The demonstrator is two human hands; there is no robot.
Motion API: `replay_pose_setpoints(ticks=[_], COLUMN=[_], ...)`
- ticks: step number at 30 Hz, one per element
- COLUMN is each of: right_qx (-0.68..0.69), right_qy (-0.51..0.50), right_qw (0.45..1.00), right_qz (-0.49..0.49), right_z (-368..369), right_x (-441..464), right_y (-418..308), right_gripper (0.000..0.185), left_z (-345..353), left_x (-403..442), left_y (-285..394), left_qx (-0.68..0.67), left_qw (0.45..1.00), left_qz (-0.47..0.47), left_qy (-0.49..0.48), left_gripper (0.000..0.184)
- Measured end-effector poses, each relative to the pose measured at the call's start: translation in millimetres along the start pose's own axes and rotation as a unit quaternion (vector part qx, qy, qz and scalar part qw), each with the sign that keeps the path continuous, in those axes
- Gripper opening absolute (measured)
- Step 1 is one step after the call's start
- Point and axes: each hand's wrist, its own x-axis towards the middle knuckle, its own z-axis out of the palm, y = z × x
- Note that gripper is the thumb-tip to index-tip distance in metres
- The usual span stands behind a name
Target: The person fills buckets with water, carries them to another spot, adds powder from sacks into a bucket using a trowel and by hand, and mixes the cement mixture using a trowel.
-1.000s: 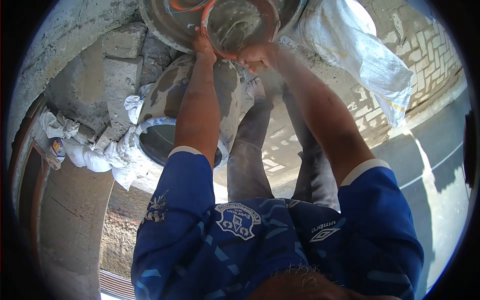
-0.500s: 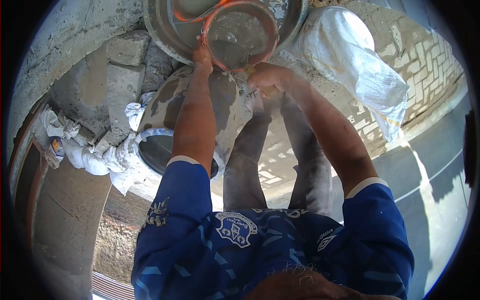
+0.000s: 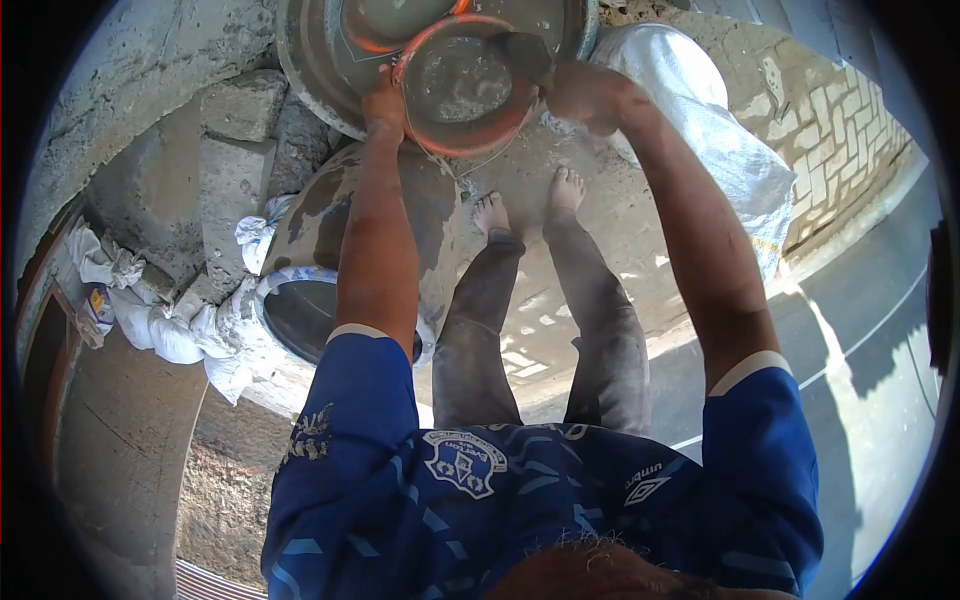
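Compared with half a second ago, the right hand (image 3: 590,97) has swung out from the bucket's near edge to its right side, and the trowel (image 3: 525,55) now shows its dark blade over the right rim; more of the second bucket (image 3: 400,20) has come into view, and both feet (image 3: 490,213) are plain now; the left hand (image 3: 383,105) stays closed on the left rim of the orange bucket (image 3: 430,138), which holds wet grey mix (image 3: 458,85); the right hand, blurred, is clenched round the trowel's handle; the bucket overlaps the near edge of the wide tub (image 3: 298,75), though whether it rests on that edge I cannot tell; the white sack (image 3: 690,100) crowds the right hand's outer side, and the drum (image 3: 400,205) lies below the left forearm; open ground (image 3: 530,290) runs between the legs; beyond are patterned paving (image 3: 845,130), sunlit in patches, and, left, rough blocks (image 3: 235,165) beside a concrete wall (image 3: 150,90).
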Motion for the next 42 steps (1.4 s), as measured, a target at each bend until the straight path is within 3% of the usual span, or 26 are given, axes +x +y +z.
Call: replay_pose_setpoints(ticks=[2, 4, 5, 6, 8, 10, 12, 13, 14, 15, 17, 19, 20, 23, 25, 27, 28, 30, 32, 33, 34, 35, 36, 37, 40, 42], right_qx=[-0.033, 0.08, -0.183, -0.431, -0.528, -0.41, -0.277, -0.281, -0.323, -0.359, -0.394, -0.394, -0.392, -0.375, -0.432, -0.418, -0.4, -0.399, -0.45, -0.436, -0.436, -0.368, -0.295, -0.255, -0.168, -0.216], right_qy=[-0.031, -0.09, -0.153, -0.194, -0.091, 0.037, -0.063, -0.068, 0.01, 0.087, 0.128, 0.177, 0.175, 0.19, 0.077, 0.137, 0.197, 0.22, 0.23, 0.222, 0.216, 0.176, 0.136, 0.112, 0.025, -0.118], right_qw=[0.998, 0.948, 0.964, 0.879, 0.808, 0.881, 0.957, 0.955, 0.945, 0.928, 0.909, 0.9, 0.902, 0.907, 0.894, 0.897, 0.895, 0.89, 0.862, 0.872, 0.874, 0.91, 0.933, 0.943, 0.978, 0.964], right_qz=[0.047, 0.296, 0.12, -0.066, -0.244, -0.232, -0.06, -0.06, -0.054, -0.048, -0.04, -0.052, -0.052, 0.024, 0.093, 0.032, -0.025, -0.011, -0.038, -0.01, -0.01, 0.074, 0.157, 0.18, 0.122, 0.102], right_z=[-45, -55, -37, -31, -28, -19, -22, -21, -19, -20, -42, -65, -62, -49, -39, -46, -48, -52, -50, -44, -34, -23, -13, 1, 23, 41], right_x=[54, 89, 107, 113, 73, 1, -19, -17, -13, -13, -7, 10, 19, 36, 17, 6, 2, 27, 53, 56, 58, 61, 64, 63, 53, 68], right_y=[22, -51, -88, -123, -128, -126, -137, -132, -120, -112, -99, -70, -55, -38, -46, -59, -62, -40, -12, -11, -8, -6, -4, -2, -3, -8], right_gripper=[0.013, 0.011, 0.019, 0.031, 0.037, 0.03, 0.025, 0.025, 0.019, 0.014, 0.02, 0.021, 0.021, 0.028, 0.028, 0.029, 0.029, 0.026, 0.031, 0.035, 0.035, 0.032, 0.029, 0.035, 0.035, 0.034], left_z=[-15, -12, -13, -15, -16, -26, -34, -35, -34, -28, -17, -13, -11, -11, 6, 2, -6, -2, 7, 11, 16, 15, 17, 22, 18, 16], left_x=[3, 12, 16, 19, 28, 35, 42, 44, 46, 53, 71, 87, 89, 89, 103, 105, 103, 99, 105, 114, 121, 124, 126, 124, 106, 95], left_y=[22, 29, 33, 35, 30, 35, 41, 41, 38, 31, 23, 29, 32, 45, 40, 38, 46, 60, 59, 51, 42, 37, 37, 35, 35, 29], left_qx=[0.116, 0.14, 0.16, 0.158, 0.133, 0.121, 0.109, 0.065, 0.024, 0.023, 0.04, 0.007, -0.027, -0.113, -0.163, -0.209, -0.186, -0.163, -0.135, -0.136, -0.086, -0.039, -0.003, 0.033, 0.099, 0.139], left_qw=[0.99, 0.986, 0.983, 0.983, 0.982, 0.986, 0.989, 0.992, 0.992, 0.992, 0.987, 0.988, 0.986, 0.981, 0.972, 0.961, 0.967, 0.969, 0.986, 0.986, 0.985, 0.974, 0.972, 0.972, 0.973, 0.97], left_qz=[0.083, 0.087, 0.092, 0.094, 0.132, 0.112, 0.088, 0.062, 0.036, 0.032, 0.103, 0.067, 0.032, 0.05, 0.088, 0.118, 0.063, 0.014, 0.01, 0.006, 0.105, 0.202, 0.219, 0.225, 0.21, 0.199], left_qy=[0.02, 0.006, -0.001, 0.003, 0.028, -0.013, -0.057, -0.085, -0.115, -0.118, -0.116, -0.14, -0.164, -0.152, -0.147, -0.138, -0.16, -0.186, -0.099, -0.1, -0.104, -0.096, -0.082, -0.065, -0.011, 0.031], left_gripper=[0.036, 0.035, 0.034, 0.034, 0.032, 0.034, 0.036, 0.044, 0.051, 0.051, 0.054, 0.048, 0.042, 0.04, 0.042, 0.045, 0.044, 0.042, 0.039, 0.039, 0.037, 0.036, 0.035, 0.035, 0.035, 0.034])
